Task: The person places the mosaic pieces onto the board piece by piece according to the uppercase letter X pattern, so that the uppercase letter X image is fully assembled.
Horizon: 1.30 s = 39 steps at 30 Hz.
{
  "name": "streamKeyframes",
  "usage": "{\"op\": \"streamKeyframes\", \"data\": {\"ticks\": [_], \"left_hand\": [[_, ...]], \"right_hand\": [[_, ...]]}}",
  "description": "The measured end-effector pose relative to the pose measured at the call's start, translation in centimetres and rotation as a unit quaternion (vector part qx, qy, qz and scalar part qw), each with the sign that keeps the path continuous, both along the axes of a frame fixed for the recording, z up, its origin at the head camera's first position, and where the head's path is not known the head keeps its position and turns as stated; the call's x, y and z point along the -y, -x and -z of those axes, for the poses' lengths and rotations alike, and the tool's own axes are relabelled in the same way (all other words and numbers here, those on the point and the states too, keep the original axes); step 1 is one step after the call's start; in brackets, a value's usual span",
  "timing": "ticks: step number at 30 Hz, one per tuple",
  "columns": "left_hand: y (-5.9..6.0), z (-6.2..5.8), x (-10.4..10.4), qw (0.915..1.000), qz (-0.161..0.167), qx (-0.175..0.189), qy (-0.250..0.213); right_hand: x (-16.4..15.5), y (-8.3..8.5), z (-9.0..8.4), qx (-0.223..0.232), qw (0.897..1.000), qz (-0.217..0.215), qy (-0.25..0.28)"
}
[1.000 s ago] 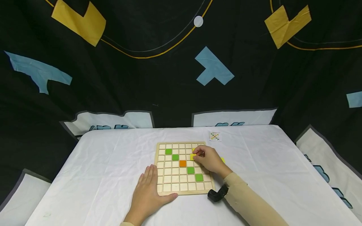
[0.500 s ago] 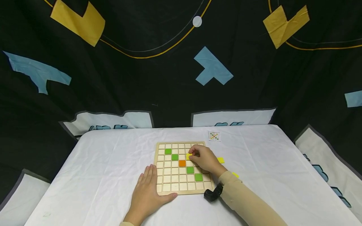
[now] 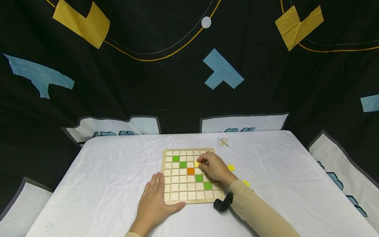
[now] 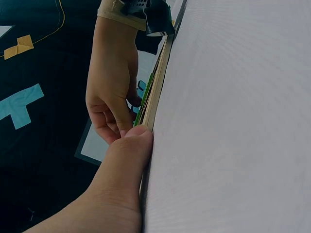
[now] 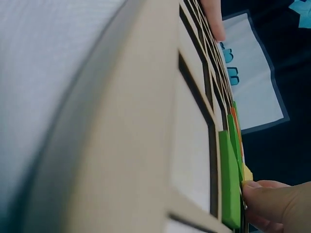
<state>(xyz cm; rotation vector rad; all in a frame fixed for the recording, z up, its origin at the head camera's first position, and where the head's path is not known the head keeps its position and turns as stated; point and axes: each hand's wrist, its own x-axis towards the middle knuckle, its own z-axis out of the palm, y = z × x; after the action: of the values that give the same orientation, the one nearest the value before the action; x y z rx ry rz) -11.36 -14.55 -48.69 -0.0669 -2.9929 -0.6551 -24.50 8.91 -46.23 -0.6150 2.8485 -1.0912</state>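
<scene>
A wooden grid board lies on the white cloth. Several green tiles and one orange tile form a diagonal across its squares. My right hand pinches a yellow tile between thumb and fingers, low over a square right of the diagonal; the fingers partly cover it. In the right wrist view the yellow tile shows just past the thumb tip. My left hand lies with fingers straight along the board's left edge, its thumb on the front rim.
Two more yellow tiles lie on the cloth right of the board, one beyond the wrist and one by the sleeve. A small card with a printed coloured grid sits behind the board. A dark patterned curtain hangs behind the table.
My right hand has carried the yellow tile a little left across the board, then nearly stopped. The yellow tiles beside the arm have come into fuller view. The left hand has stayed put.
</scene>
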Motion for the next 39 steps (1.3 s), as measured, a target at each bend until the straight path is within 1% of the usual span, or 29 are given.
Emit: {"op": "streamKeyframes", "data": {"ticks": [4,7,11,16,19,21,24,27,33,36,39], "left_hand": [[-0.1,-0.1,0.0,1.0,0.003,-0.005,0.003],[-0.1,-0.1,0.0,0.9999,0.002,-0.009,0.004],[-0.1,-0.1,0.0,1.0,0.001,-0.007,0.004],[-0.1,0.0,0.0,1.0,0.0,-0.003,0.004],[-0.1,0.0,-0.1,1.0,-0.001,-0.004,0.005],[-0.1,0.0,-0.1,1.0,-0.001,-0.006,0.007],[-0.1,0.1,-0.1,0.9999,0.0,-0.011,0.008],[-0.1,0.1,0.0,0.9999,-0.001,-0.013,0.007],[-0.1,0.3,0.1,1.0,-0.003,-0.005,0.006],[-0.1,0.3,0.0,1.0,-0.002,-0.003,0.004],[-0.1,0.3,0.0,1.0,-0.001,-0.006,0.006]], "right_hand": [[-0.2,-0.1,-0.1,-0.007,1.0,-0.017,-0.008],[-0.5,-0.4,-0.3,-0.004,1.0,-0.018,-0.008],[-1.3,-0.7,-0.8,-0.003,1.0,0.004,-0.003],[-3.4,-0.8,-1.4,-0.018,0.999,0.034,-0.009],[-5.0,-0.6,-1.4,-0.023,0.998,0.054,-0.036],[-6.1,-0.5,-1.3,-0.024,0.995,0.07,-0.065],[-7.4,-0.4,-1.1,-0.015,0.989,0.094,-0.109],[-8.4,-0.4,-0.8,-0.002,0.986,0.104,-0.13],[-9.4,-0.4,-0.4,0.014,0.988,0.099,-0.12],[-9.9,-0.5,-0.6,0.025,0.99,0.083,-0.116],[-10.3,-0.6,-0.9,0.046,0.989,0.076,-0.114]]}}
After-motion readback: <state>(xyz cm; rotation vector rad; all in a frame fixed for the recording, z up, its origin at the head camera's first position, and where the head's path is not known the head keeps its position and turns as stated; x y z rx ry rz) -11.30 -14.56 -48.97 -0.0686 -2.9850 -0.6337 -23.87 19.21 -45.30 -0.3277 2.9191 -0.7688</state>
